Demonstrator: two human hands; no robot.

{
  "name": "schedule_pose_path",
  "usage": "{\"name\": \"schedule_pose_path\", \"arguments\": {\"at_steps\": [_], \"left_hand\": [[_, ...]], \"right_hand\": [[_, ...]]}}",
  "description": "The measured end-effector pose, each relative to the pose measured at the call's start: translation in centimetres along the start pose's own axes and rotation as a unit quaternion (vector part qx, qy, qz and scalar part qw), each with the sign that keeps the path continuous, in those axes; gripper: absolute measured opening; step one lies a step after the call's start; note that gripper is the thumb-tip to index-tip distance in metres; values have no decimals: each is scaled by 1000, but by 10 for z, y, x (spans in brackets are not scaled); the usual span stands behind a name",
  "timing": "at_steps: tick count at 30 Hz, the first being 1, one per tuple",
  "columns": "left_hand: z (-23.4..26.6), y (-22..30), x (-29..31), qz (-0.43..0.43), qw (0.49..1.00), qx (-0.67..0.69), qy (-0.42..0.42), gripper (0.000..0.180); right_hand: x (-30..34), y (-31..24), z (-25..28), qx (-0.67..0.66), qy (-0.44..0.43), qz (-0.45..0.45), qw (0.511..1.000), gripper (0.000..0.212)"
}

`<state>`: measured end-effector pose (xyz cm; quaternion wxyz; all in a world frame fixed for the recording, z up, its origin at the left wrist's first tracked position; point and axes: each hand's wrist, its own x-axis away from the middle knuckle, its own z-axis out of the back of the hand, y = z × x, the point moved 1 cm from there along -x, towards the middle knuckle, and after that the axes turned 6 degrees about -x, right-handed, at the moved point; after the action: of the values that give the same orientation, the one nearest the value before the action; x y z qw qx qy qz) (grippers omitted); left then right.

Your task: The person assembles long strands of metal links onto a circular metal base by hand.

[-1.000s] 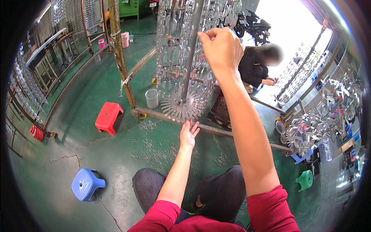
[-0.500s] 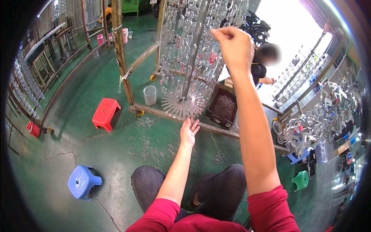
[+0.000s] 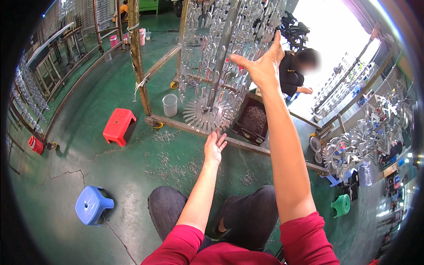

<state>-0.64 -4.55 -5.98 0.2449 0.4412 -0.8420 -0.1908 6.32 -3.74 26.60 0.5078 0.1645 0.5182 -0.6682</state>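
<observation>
My right hand [image 3: 266, 66] is raised in front of a tall rack of hanging shiny metal pieces [image 3: 212, 57]. Its thumb and fingers are spread wide, and nothing shows between them. Lower down, my left hand [image 3: 213, 149] is held palm up, fingers apart, holding nothing. Its fingertips are at the near rim of a spoked metal disc [image 3: 205, 115] at the foot of the rack's central pole; whether they touch it I cannot tell. Some of the hanging pieces are hidden behind my right hand.
A wooden frame [image 3: 207, 138] on casters surrounds the rack. Small metal bits [image 3: 176, 170] litter the green floor. Nearby are a dark bin [image 3: 238, 130], a translucent bucket [image 3: 170, 106], a red stool [image 3: 119, 126] and a blue stool [image 3: 90, 205]. Another person [image 3: 293, 79] crouches beyond the rack.
My right hand has gone from pinched fingers to a wide spread and turned slightly. My left hand stays palm up near the disc. The view has shifted a little.
</observation>
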Motion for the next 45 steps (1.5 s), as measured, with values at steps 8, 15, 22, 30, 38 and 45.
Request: {"name": "schedule_pose_path", "arguments": {"at_steps": [8, 15, 22, 30, 38, 45], "left_hand": [[4, 0, -1, -5, 1000, -1, -4, 28], [4, 1, -2, -1, 1000, 2, 2, 29], [5, 1, -1, 2, 1000, -9, 0, 31], [6, 2, 1, 1, 1000, -28, -4, 33], [5, 1, 0, 5, 1000, -25, -11, 34], [4, 1, 0, 8, 1000, -28, -13, 34]], "right_hand": [[-3, 5, -3, -45, -31, 15, 998, 133], [9, 36, 24, -4, -96, -31, 995, 121], [9, 89, 5, -463, -111, -311, 822, 95], [17, 77, -6, -477, -188, -298, 805, 103], [34, 65, -2, -427, -110, -317, 840, 98], [75, 37, -9, -382, -89, -269, 879, 90]]}}
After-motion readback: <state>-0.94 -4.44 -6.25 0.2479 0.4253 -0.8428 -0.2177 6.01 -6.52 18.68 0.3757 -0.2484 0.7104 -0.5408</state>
